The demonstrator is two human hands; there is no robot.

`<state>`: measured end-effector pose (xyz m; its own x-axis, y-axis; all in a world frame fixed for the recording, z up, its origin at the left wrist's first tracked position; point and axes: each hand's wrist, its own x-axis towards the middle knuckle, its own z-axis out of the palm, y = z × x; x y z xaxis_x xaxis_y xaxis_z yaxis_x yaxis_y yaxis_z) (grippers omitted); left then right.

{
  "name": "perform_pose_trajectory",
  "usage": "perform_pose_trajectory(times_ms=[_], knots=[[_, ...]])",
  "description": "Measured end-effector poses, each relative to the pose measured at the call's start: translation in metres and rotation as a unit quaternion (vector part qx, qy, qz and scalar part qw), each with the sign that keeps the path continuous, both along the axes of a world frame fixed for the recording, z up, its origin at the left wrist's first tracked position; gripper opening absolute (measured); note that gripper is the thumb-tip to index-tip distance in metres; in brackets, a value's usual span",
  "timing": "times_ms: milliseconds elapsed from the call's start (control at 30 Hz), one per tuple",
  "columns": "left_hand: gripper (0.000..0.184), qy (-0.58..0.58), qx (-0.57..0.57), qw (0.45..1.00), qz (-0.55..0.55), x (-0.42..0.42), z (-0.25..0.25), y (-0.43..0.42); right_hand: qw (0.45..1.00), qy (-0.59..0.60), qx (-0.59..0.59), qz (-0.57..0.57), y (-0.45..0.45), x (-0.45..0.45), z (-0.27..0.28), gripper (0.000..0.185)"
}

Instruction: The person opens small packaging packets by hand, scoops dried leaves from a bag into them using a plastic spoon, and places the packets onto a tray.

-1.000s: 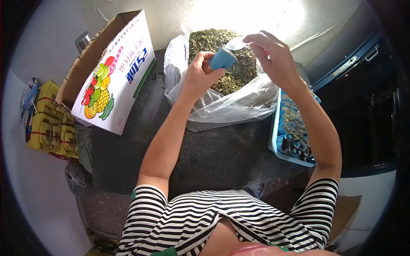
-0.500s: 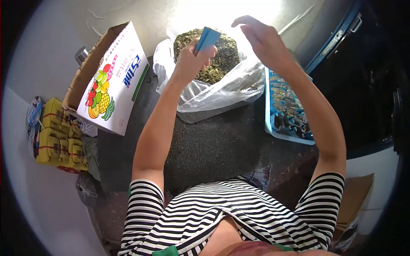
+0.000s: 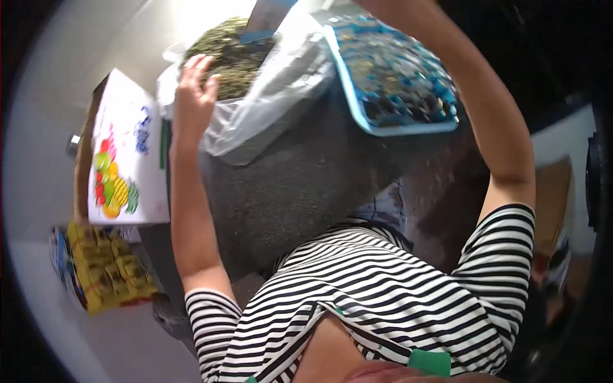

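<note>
My left hand [image 3: 196,86] is at the left side of a clear plastic bag [image 3: 274,89]. Its fingers are apart and hold nothing that I can see. Dried greenish-brown leaves [image 3: 233,70] fill the open bag beside this hand. Over the leaves, a blue packet [image 3: 268,19] reaches down from the top edge of the view, its upper end cut off. Only the wrist part of my right hand [image 3: 389,7] shows at the top edge, above the tray. Its fingers lie outside the view, so what grips the packet cannot be seen.
A light-blue tray [image 3: 357,118] of small blue and clear packets stands right of the bag on the dark table [image 3: 274,198]. On the left is a white carton [image 3: 128,172] with printed fruit. Yellow packs [image 3: 112,268] sit below the carton; brown cardboard [image 3: 552,198] is at far right.
My left hand has released the blue packet and moved down and left, its fingers opening. The packet is higher and further left. The view has turned, bringing the tray more fully into sight.
</note>
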<state>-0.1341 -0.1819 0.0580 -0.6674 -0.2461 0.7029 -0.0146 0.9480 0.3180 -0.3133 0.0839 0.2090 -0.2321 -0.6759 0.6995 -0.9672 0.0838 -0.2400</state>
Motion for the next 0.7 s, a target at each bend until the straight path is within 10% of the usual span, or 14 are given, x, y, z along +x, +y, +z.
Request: perform_pose_trajectory(times_ms=[67, 133, 200, 433, 700], knots=[[0.032, -0.007, -0.007, 1.000, -0.007, 0.000, 0.017, 0.035, 0.964, -0.110, -0.098, 0.220, 0.060, 0.009, -0.006, 0.021], [0.031, 0.033, -0.040, 0.996, -0.074, -0.012, 0.026, 0.078, 0.960, -0.172, 0.096, -0.197, 0.114, 0.046, 0.012, 0.023], [0.027, 0.018, -0.163, 0.979, -0.121, -0.027, 0.018, 0.131, 0.991, -0.018, -0.010, -0.131, 0.179, 0.027, -0.033, 0.023], [0.034, -0.068, -0.259, 0.877, -0.399, -0.095, -0.013, 0.291, 0.920, -0.141, -0.034, -0.365, 0.308, 0.069, -0.083, 0.014], [0.066, -0.177, -0.258, 0.899, -0.306, -0.149, -0.002, 0.296, 0.921, -0.186, -0.090, -0.331, 0.298, 0.040, -0.124, 0.014]])
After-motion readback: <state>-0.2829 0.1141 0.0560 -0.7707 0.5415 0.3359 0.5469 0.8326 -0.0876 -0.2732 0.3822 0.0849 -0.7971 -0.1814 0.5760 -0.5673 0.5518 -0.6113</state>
